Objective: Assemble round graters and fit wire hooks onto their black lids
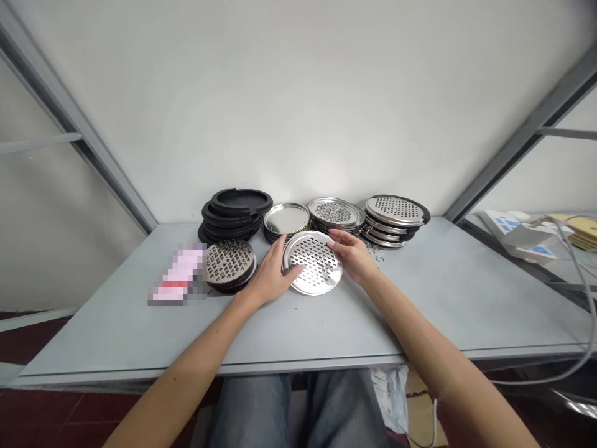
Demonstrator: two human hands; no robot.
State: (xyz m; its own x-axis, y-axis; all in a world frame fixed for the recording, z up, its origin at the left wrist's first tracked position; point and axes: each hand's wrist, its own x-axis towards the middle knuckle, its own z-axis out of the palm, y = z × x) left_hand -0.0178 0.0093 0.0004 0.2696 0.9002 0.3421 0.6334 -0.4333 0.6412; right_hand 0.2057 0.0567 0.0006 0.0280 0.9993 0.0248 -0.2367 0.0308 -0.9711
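A round metal grater plate (319,277) with rows of slotted holes is between my two hands, low over the table. My left hand (271,274) grips its left rim, thumb laid on the top face. At the upper right edge, my right hand (353,254) pinches the plate between thumb and fingers. Just left of my left hand stands a small stack topped by a grater disc (229,261) with raised teeth. Behind the held plate are a stack of plain shiny round plates (286,219) and a stack of rimmed grater plates (336,212).
Black round rims (236,214) are piled at the back left. Perforated plates with black edging (396,210) are stacked at the back right, with small metal rings (379,257) nearby. A pixelated pinkish item (180,274) lies left. A white cable (588,311) hangs at the right.
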